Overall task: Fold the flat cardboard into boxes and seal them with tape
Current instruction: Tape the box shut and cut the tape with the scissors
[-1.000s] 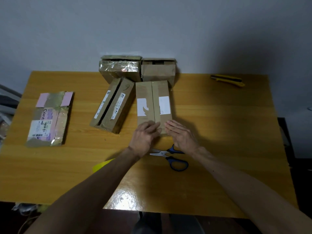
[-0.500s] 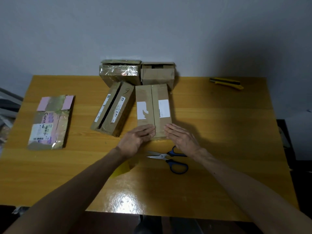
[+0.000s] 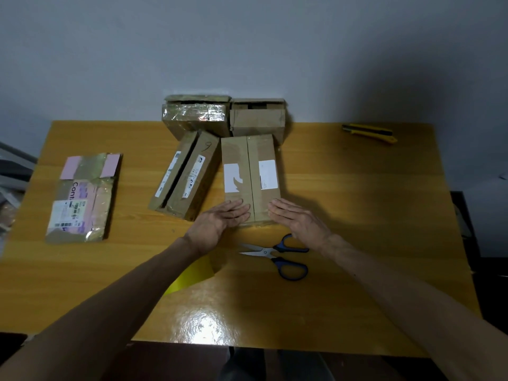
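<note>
Straight-fingered left hand (image 3: 218, 225) and right hand (image 3: 298, 222) on the box (image 3: 251, 174)'s near end

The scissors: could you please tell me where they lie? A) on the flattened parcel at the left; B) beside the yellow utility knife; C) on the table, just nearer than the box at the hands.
C: the scissors lie on the table beside the right hand, nearer than the box.
</note>
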